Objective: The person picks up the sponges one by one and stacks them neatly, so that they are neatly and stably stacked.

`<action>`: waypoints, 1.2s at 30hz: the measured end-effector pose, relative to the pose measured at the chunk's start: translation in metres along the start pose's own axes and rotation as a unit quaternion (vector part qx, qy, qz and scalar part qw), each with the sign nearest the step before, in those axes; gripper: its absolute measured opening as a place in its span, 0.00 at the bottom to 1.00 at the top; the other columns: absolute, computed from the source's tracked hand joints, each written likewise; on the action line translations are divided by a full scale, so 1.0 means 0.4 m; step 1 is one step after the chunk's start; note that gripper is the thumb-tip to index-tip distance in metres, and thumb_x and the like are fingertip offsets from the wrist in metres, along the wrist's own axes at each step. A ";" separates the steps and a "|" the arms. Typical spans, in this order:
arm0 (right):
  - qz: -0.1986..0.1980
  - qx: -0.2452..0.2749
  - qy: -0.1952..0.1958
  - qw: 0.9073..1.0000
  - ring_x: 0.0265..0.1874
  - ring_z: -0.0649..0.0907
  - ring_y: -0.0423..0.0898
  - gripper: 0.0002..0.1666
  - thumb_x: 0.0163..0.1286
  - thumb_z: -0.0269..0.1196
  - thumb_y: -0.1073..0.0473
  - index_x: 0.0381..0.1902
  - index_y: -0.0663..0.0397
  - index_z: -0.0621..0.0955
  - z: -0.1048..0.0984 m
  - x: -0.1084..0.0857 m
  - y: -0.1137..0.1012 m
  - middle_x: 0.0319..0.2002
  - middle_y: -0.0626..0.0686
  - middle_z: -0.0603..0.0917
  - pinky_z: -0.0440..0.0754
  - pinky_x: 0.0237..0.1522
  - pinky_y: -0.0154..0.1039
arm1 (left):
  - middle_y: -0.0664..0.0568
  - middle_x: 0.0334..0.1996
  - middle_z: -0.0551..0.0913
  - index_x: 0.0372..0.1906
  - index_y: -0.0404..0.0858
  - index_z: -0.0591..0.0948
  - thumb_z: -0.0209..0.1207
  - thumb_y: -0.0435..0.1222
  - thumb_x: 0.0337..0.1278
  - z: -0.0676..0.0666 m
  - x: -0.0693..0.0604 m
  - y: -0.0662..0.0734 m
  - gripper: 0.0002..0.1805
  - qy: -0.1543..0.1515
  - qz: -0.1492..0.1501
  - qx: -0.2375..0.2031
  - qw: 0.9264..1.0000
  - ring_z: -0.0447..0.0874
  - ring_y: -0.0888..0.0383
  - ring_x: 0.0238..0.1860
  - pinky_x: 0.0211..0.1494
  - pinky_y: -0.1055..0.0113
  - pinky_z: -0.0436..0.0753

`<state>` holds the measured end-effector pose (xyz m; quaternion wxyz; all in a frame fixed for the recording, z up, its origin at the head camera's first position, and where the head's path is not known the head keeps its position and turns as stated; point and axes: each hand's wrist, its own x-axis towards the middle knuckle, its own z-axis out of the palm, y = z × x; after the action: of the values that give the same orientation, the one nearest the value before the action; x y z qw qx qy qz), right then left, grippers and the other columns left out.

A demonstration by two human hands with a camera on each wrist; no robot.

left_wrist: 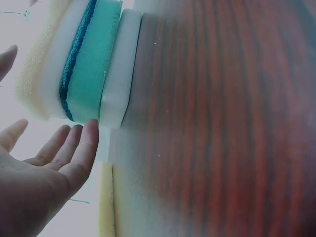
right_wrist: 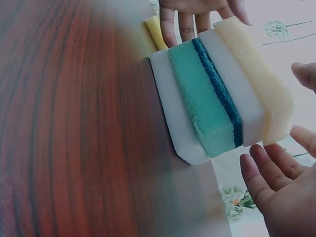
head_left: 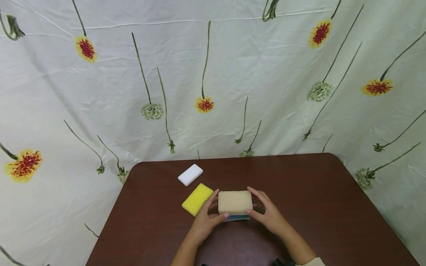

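Left hand and right hand: released, fingers loose | flanking stack, lower centre of head view; contact unclear | yellow sponge, white block left of stack

White flower-printed fabric sheet, upper frame; dark reddish-brown, wood-grained tabletop, lower frame; on it, left of centre, a yellow rectangular sponge and, higher in frame, a white rectangular block.

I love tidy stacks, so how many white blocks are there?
3: a loose white block on the table beyond the yellow sponge, a bottom white block under the green sponge, an upper white block under the cream sponge.
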<state>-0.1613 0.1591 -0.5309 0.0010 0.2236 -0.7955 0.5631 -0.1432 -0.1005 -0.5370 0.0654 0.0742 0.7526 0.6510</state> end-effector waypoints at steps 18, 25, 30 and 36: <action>0.009 -0.011 0.019 1.000 0.63 0.73 0.40 0.38 0.69 0.68 0.55 0.73 0.53 0.69 0.012 0.000 0.009 0.68 0.56 0.72 0.81 0.58 0.36 | 0.44 0.72 0.67 0.75 0.56 0.68 0.68 0.42 0.62 0.004 -0.002 0.012 0.37 0.019 -0.010 -0.017 1.000 0.69 0.44 0.71 0.53 0.72 0.81; 0.000 -0.012 0.020 1.000 0.63 0.73 0.42 0.38 0.69 0.68 0.55 0.73 0.54 0.69 0.013 0.000 0.010 0.67 0.57 0.72 0.81 0.57 0.36 | 0.45 0.67 0.71 0.74 0.54 0.69 0.70 0.41 0.59 0.001 -0.003 0.018 0.39 0.043 0.000 -0.015 0.999 0.71 0.44 0.68 0.54 0.71 0.81; -0.002 -0.010 0.019 1.000 0.64 0.73 0.46 0.37 0.69 0.68 0.54 0.73 0.48 0.70 0.013 0.003 0.009 0.68 0.56 0.72 0.81 0.58 0.37 | 0.44 0.66 0.72 0.74 0.54 0.69 0.70 0.41 0.59 -0.007 -0.002 0.025 0.38 0.064 0.001 -0.001 0.998 0.71 0.45 0.68 0.56 0.68 0.79; 0.010 -0.001 0.017 1.000 0.65 0.73 0.52 0.37 0.69 0.69 0.54 0.73 0.44 0.70 0.010 0.003 0.005 0.68 0.55 0.72 0.81 0.58 0.37 | 0.43 0.67 0.73 0.73 0.53 0.70 0.70 0.44 0.59 -0.019 -0.003 0.034 0.36 0.091 -0.009 0.010 0.996 0.73 0.45 0.68 0.56 0.69 0.79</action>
<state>-0.1619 0.1556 -0.5339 0.0089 0.2059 -0.7980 0.5664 -0.1431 -0.1062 -0.5223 0.0019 0.0084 0.7622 0.6473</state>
